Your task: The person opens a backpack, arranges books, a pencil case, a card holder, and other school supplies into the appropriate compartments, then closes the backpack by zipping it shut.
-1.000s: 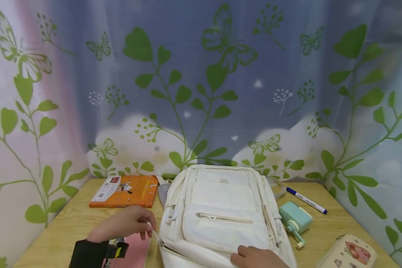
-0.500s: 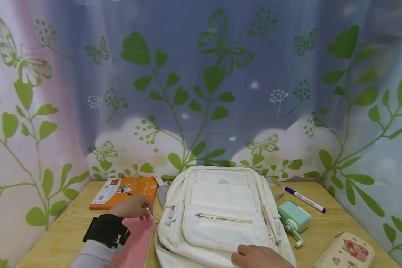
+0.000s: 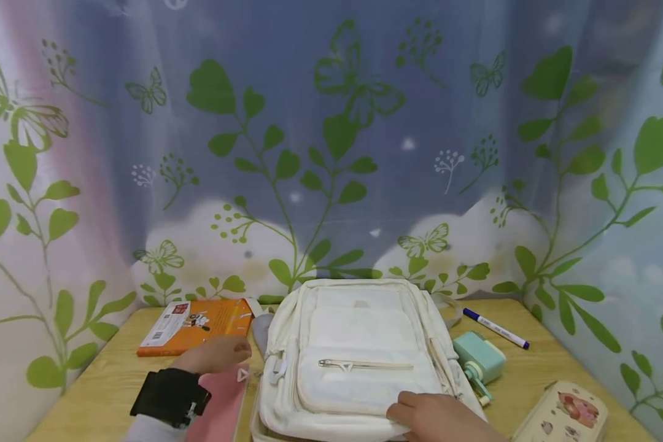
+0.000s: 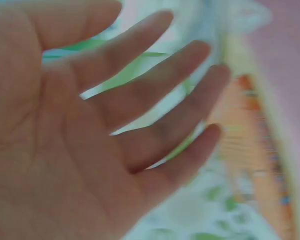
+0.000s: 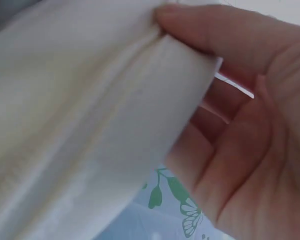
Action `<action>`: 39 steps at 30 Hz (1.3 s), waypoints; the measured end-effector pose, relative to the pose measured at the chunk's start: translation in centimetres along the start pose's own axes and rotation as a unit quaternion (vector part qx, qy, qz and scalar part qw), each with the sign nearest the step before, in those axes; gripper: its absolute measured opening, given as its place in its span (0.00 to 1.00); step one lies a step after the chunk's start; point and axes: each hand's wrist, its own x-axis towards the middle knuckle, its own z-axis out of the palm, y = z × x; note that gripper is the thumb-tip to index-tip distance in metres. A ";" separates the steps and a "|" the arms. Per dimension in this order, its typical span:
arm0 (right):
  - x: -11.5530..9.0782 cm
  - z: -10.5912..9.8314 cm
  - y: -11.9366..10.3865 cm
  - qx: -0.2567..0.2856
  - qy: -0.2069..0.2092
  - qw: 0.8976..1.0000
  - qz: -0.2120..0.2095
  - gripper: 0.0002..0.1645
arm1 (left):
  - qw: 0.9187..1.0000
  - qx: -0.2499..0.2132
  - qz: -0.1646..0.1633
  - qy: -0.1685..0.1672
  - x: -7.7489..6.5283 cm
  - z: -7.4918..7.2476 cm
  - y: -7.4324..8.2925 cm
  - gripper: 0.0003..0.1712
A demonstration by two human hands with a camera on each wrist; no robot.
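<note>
A white backpack (image 3: 364,325) lies on the table in the head view, its front pocket with a small zip facing up. My left hand (image 3: 218,355) is beside the bag's left side, above a pink notebook (image 3: 218,402). Its fingers (image 4: 155,95) are spread and fairly straight in the left wrist view, with nothing held. Just below that hand is a triangular white zipper pull (image 3: 242,374). At the bag's near edge, my right hand (image 3: 439,418) pinches the white fabric (image 5: 140,105) between thumb and fingers.
An orange book (image 3: 221,319) lies at the back left. To the right of the bag are a mint crank pencil sharpener (image 3: 485,356), a blue-capped marker (image 3: 497,328) and a cream pencil case (image 3: 563,414). A leaf-printed curtain (image 3: 309,153) surrounds the table.
My left hand pulled the zipper pull up along the bag's left side, then let go of it. The gap along the zip at the near left no longer shows. The right hand keeps its grip.
</note>
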 end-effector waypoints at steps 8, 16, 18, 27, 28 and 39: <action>0.5 -1.9 -0.3 -0.067 0.055 0.996 0.038 0.12 | 0.974 -0.077 0.213 -0.016 -4.6 1.4 7.7 0.24; 1.2 -4.5 0.0 -0.117 0.100 0.987 0.056 0.13 | 0.961 0.080 0.239 0.114 -3.6 6.6 12.0 0.38; 1.3 -5.0 0.0 -0.128 0.114 0.984 0.050 0.13 | 0.959 0.078 0.232 0.144 -3.2 6.9 12.3 0.31; 1.5 -5.9 0.3 -0.153 0.185 0.970 0.029 0.17 | 0.935 0.073 0.218 0.269 -2.4 6.6 13.5 0.12; 1.4 -5.9 0.4 -0.154 0.194 0.969 0.025 0.18 | 0.935 0.070 0.213 0.276 -2.3 6.5 13.6 0.12; 0.1 -6.0 1.3 -0.142 0.210 0.961 0.107 0.42 | 0.926 -0.021 0.164 0.340 -1.0 4.5 14.8 0.11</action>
